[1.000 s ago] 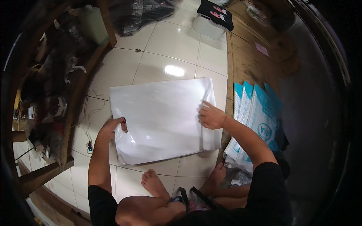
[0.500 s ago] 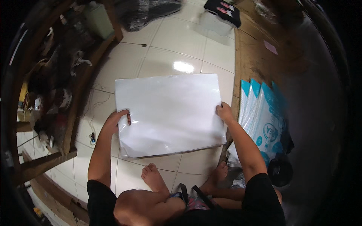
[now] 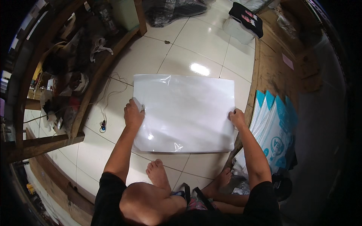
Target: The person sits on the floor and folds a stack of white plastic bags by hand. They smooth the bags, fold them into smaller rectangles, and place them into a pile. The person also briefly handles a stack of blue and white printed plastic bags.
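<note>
A wide stack of glossy white sheets (image 3: 184, 115) is held between my two hands over the tiled floor. Its shine and wrinkles look like clear plastic film, and its lower edge shows several layers. My left hand (image 3: 134, 114) grips the left edge, fingers closed round it and partly hidden. On the opposite edge my right hand (image 3: 237, 118) pinches the sheets with its fingertips. Both forearms reach up from below, with my bare feet under the near edge.
To the right, blue-and-white plastic packages (image 3: 277, 132) lie fanned beside brown cardboard (image 3: 273, 67). A folded black printed cloth (image 3: 247, 19) rests on a translucent box (image 3: 237, 31). A wooden rack (image 3: 102, 69) with clutter lines the left; thin cords (image 3: 102, 109) trail over the floor.
The view has shifted, so the surroundings sit further right. My left hand has moved up the left edge, its grip changed. The sheets' lower edge lies more even; my right hand still grips.
</note>
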Motion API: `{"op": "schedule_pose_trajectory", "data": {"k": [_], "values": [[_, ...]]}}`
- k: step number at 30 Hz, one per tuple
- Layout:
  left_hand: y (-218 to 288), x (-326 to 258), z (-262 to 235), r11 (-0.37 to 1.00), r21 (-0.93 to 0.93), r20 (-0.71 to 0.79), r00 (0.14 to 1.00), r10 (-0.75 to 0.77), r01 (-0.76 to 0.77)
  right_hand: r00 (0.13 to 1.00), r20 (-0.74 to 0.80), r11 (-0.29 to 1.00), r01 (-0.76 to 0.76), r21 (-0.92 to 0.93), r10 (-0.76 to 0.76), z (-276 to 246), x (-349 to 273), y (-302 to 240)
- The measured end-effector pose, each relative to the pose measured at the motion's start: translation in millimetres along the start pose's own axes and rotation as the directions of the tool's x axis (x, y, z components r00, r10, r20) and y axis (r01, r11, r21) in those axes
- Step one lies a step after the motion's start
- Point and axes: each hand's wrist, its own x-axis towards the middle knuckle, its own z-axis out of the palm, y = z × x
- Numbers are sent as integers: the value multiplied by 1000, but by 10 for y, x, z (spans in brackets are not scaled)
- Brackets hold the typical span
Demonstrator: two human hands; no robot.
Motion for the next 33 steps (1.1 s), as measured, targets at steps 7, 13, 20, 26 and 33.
{"op": "schedule_pose_trajectory", "data": {"k": [7,13,20,26,33], "values": [[15,-32,12,1000,14,9,1000,-22,22,998,-50,998,43,42,-41,103,47,103],[88,-53,38,998,64,-32,999,3,-1,996,-71,998,44,-38,-46,140,109,132],[54,-84,15,995,104,0,1000,4,-4,996,-78,998,53,15,-52,154,124,157],[72,-61,-61,992,128,39,999,-27,22,997,-48,998,68,13,-67,101,70,91],[62,-22,-59,994,109,84,996,-20,11,997,-43,998,60,-4,-60,81,69,108]]}}
